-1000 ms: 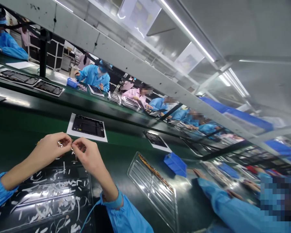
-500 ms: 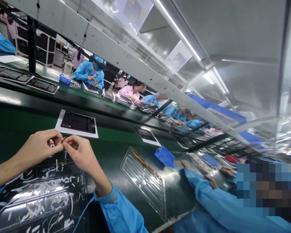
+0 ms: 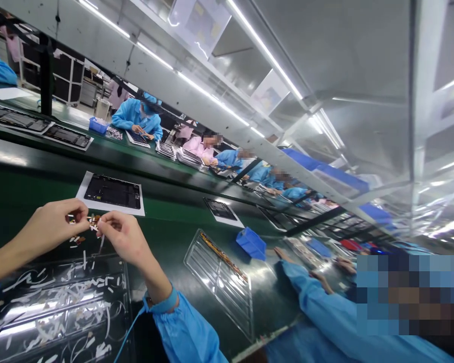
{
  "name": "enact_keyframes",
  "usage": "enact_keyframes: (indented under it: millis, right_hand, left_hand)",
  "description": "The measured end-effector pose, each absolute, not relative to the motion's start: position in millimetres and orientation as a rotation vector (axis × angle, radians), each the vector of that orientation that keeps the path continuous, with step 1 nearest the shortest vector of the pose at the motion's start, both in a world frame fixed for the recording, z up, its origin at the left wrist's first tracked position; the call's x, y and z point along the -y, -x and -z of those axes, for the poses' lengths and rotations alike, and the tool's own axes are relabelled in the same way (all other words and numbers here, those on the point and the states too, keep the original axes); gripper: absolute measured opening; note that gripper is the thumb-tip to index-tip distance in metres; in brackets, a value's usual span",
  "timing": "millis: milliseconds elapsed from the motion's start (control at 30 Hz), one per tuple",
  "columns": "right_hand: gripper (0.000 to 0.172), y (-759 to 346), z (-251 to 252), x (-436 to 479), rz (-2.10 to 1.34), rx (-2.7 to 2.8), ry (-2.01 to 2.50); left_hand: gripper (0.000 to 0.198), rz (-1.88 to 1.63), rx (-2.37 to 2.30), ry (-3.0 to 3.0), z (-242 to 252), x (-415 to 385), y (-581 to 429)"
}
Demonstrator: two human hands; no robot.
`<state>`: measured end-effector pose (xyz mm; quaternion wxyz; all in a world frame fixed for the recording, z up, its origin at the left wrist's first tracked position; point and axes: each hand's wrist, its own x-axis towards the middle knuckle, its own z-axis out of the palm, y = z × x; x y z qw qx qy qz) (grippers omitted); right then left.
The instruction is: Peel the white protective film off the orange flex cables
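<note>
My left hand (image 3: 55,224) and my right hand (image 3: 121,237) meet above the green bench, fingertips pinched together on a small flex part (image 3: 93,222) with white and brown bits. Below them lies a black tray (image 3: 56,307) strewn with white strips. An open tablet shell (image 3: 112,191) on a white sheet rests just beyond my hands. My sleeves are blue, and a blue cord runs from my right wrist.
A clear ribbed tray (image 3: 219,280) lies to the right, a small blue bin (image 3: 251,243) past it. A co-worker's blue sleeve (image 3: 325,312) reaches in at lower right. Several workers sit along the far bench with more tablet shells (image 3: 66,136).
The view swung rightward, so the bench slid left. My hands stay pinched together; the small part now shows more clearly between the fingertips.
</note>
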<state>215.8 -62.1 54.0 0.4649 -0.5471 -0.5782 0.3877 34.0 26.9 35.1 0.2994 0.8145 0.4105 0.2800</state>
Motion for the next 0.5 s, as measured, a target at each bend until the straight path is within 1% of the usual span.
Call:
enact_keyframes:
  millis: [100,233,267,400,500]
  right_hand:
    - [0.015,-217.5,-55.4,61.8,-0.897,1.374,1.351]
    - [0.012,-217.4,-52.9,60.7,-0.856,1.371,1.372]
    - [0.01,-217.2,-52.3,60.8,-0.854,1.385,1.371]
    - [0.011,-217.8,-52.6,63.3,-0.785,1.471,1.377]
    - [0.012,-219.6,-53.4,64.8,-0.756,1.5,1.416]
  left_hand:
    - [0.028,-0.739,-1.034,-2.006,-37.9,-30.9,-30.6]
    - [0.05,-0.637,-0.881,-1.776,-32.2,-30.7,-34.2]
    - [0.051,-0.618,-0.87,-1.764,-30.6,-30.1,-35.4]
    - [0.042,-0.627,-0.868,-1.844,-31.1,-29.1,-34.9]
    - [0.042,-0.634,-0.871,-1.905,-30.2,-32.6,-30.9]
